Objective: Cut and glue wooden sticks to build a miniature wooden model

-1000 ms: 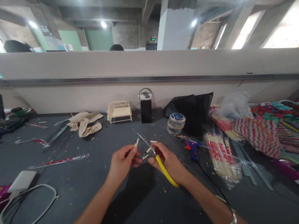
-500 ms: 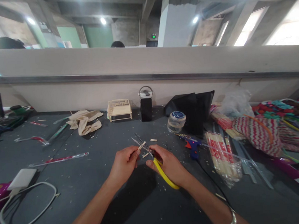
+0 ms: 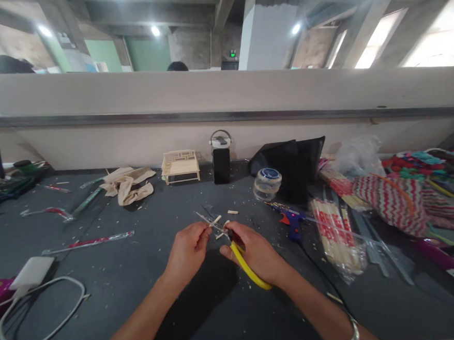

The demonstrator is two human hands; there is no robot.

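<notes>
My left hand [image 3: 189,248] is closed, thumb and fingers pinching a small pale wooden stick [image 3: 215,221]. My right hand [image 3: 254,248] is wrapped round yellow-handled scissors [image 3: 253,271], whose thin metal blades point up and left. The stick lies across the blades; whether they touch it I cannot tell. Part of the handle is hidden by my right hand. Just beyond, a short wooden piece [image 3: 233,212] lies on the dark table, and another bit [image 3: 219,236] shows between my hands. A miniature wooden bench [image 3: 180,167] stands farther back.
To the right are a blue glue gun [image 3: 293,222], a lidded clear jar [image 3: 267,183] and bagged wooden sticks [image 3: 336,235]. A phone [image 3: 221,166] stands upright at the back. Crumpled tan cloth [image 3: 129,184] and a white cable [image 3: 82,289] lie left. Small scraps dot the tabletop [image 3: 117,271].
The scissors' blades have shifted slightly left and down in the view. Both hands keep their grips, and the whole view has moved very little.
</notes>
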